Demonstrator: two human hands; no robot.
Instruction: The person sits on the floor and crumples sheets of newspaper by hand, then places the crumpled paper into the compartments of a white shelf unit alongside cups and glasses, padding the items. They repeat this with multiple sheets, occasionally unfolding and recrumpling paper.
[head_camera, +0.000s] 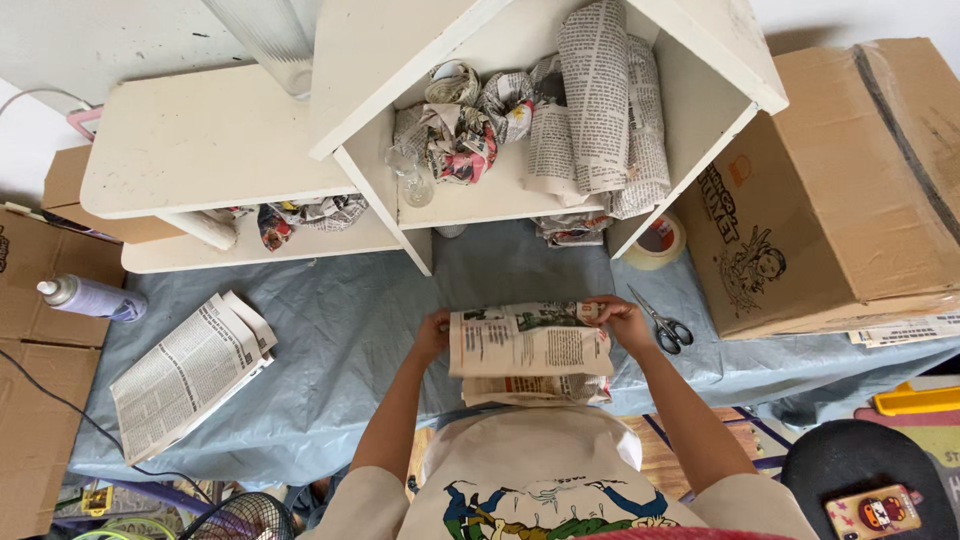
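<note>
Both hands grasp a newspaper-wrapped bundle (530, 345) just in front of the white shelf (480, 200): left hand (433, 335) pinching one end, right hand (620, 320) the other. Wrapping well likely means keeping the paper taut, with scissors (665, 325) just right of the bundle.

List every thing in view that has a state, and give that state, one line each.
newspaper bundle: rolled up, gripped at both ends
left hand: closed on the bundle's left end
right hand: closed on the bundle's right end
scissors: closed, lying flat
tape roll: leaning against the shelf unit
spray can: lying on its side
loose newspaper: folded, flat on the sheet
cardboard box: closed
</note>
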